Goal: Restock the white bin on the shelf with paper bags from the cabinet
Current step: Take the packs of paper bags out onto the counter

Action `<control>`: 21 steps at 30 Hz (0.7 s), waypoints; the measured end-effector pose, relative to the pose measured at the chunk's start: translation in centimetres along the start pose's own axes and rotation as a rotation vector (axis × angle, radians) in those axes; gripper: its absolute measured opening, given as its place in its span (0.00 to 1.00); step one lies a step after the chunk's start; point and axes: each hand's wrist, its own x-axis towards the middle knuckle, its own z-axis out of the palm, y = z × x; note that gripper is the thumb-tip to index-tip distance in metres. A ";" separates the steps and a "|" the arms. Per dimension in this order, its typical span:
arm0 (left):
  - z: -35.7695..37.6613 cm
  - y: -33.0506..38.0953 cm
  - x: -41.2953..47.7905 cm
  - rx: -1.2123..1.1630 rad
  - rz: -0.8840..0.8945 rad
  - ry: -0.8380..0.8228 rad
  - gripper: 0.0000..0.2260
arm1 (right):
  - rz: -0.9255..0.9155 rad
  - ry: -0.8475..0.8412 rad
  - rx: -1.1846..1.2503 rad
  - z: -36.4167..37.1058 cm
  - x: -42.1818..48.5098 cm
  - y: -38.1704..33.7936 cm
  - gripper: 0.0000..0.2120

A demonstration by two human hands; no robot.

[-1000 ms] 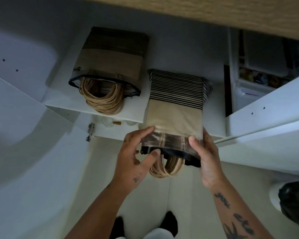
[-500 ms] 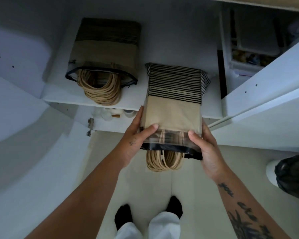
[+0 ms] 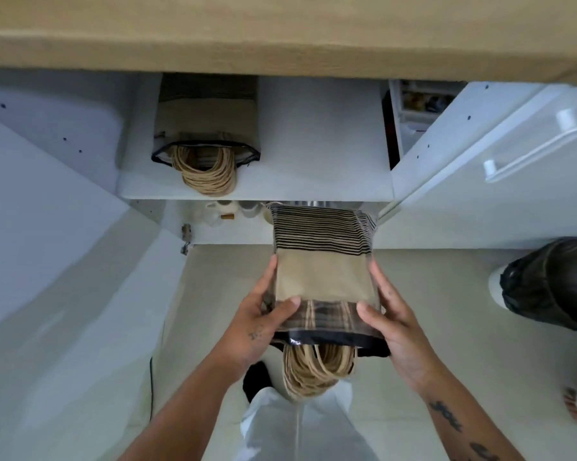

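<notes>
- Head view: a wrapped bundle of paper bags (image 3: 323, 271) is held between the left hand (image 3: 257, 324) and the right hand (image 3: 393, 327). It is gripped at both sides near its handle end, with the thumbs laid on top.
- The bundle is carried over the floor, apart from the cabinet shelf (image 3: 313, 184), with its twine handles hanging toward the person.
- A second bundle (image 3: 207, 128) is seen lying on that shelf.

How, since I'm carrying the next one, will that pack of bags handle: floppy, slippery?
Probably fairly stiff: the pack juts out flat though the left hand and right hand hold only its near half. Its glossy plastic sleeve may be slippery, which perhaps explains the two-sided hold. The handles dangle loose from the open end and could snag.
</notes>
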 end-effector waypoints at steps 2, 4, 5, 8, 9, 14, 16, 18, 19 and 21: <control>0.7 1.1 -2.3 0.010 0.019 -0.001 0.31 | -0.022 0.014 0.003 0.8 -2.3 -1.7 0.37; 1.2 2.7 -4.6 0.013 0.058 -0.010 0.31 | -0.056 0.029 -0.006 1.5 -4.5 -3.6 0.37; 1.5 3.6 -5.7 0.006 0.069 -0.018 0.31 | -0.068 0.040 -0.012 1.9 -5.6 -4.6 0.38; 1.9 6.3 -9.1 -0.001 0.102 -0.047 0.30 | -0.116 0.067 -0.039 3.1 -9.0 -7.5 0.35; 2.0 7.3 -10.1 0.010 0.127 -0.056 0.30 | -0.136 0.080 -0.047 3.5 -9.9 -8.5 0.34; 1.9 12.3 -14.8 0.068 0.281 -0.124 0.29 | -0.273 0.120 -0.057 6.2 -14.0 -13.3 0.32; 1.7 14.1 -16.1 0.064 0.330 -0.137 0.30 | -0.329 0.123 -0.047 7.1 -15.1 -15.1 0.31; 1.5 16.0 -17.0 0.069 0.378 -0.160 0.32 | -0.402 0.115 -0.054 7.8 -15.8 -16.8 0.32; 1.5 16.9 -17.2 0.075 0.400 -0.175 0.32 | -0.432 0.104 -0.065 8.1 -16.0 -17.8 0.35; 1.6 18.9 -17.2 0.082 0.436 -0.196 0.33 | -0.473 0.101 -0.080 8.4 -15.8 -19.7 0.38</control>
